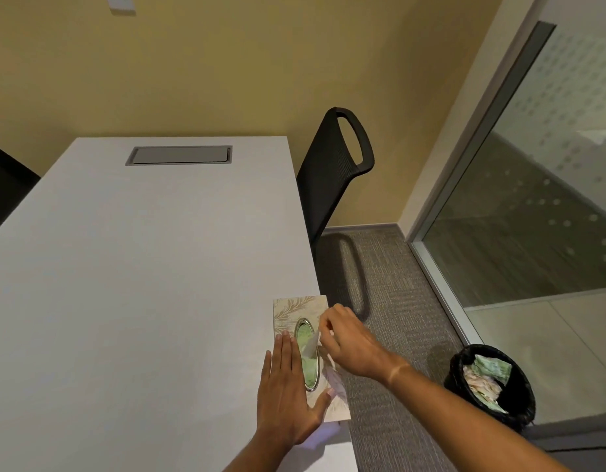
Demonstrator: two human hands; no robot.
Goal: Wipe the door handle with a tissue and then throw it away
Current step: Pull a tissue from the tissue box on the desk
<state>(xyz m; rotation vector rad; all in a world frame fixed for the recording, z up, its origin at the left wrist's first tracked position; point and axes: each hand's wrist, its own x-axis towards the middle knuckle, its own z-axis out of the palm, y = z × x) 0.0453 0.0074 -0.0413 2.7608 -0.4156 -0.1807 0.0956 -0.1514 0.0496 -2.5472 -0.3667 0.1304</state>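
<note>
A beige patterned tissue box (291, 310) with an oval metal-rimmed slot lies at the right edge of the white table (141, 267). My left hand (288, 390) lies flat on the box, fingers together, pressing it down. My right hand (346, 338) pinches a tissue (310, 345) that sticks up out of the slot. A black bin (523, 393) lined with a black bag stands on the floor to the right, with crumpled tissues and green paper inside. No door handle shows in this view.
A black mesh chair (332, 172) stands at the table's right side. A glass partition (533, 199) with a metal frame runs along the right. Grey carpet (390, 284) lies between table and glass. A grey cable hatch (179, 155) sits in the tabletop.
</note>
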